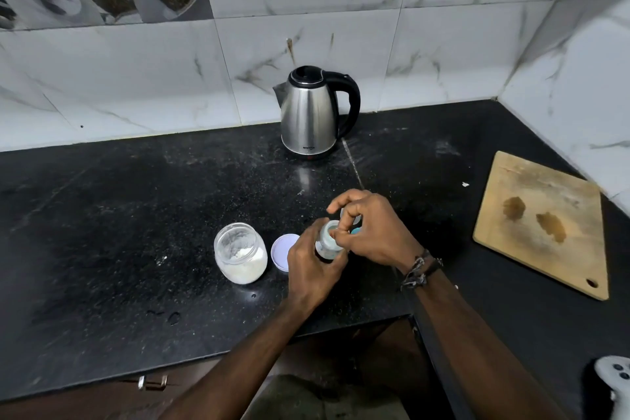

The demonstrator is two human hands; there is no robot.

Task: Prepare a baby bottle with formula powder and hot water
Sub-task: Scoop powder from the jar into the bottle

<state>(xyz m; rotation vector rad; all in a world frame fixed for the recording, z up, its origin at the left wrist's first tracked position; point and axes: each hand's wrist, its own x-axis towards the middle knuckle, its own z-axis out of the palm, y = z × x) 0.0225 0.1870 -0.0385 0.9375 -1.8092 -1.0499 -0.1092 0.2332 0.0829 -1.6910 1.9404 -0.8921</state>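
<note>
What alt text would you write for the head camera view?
A left hand grips a small baby bottle while the right hand works at its open mouth. Nearby: an open jar of white powder, its lid, a steel kettle.

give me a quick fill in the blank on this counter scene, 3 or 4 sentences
1. The left hand grips the baby ____.
2. The jar of white powder stands open, and its lid lies on the counter to the jar's ____.
3. The steel kettle stands at the back with its black handle pointing ____.
4. The wooden ____ lies at the right of the counter.

Missing words: bottle; right; right; cutting board
</note>
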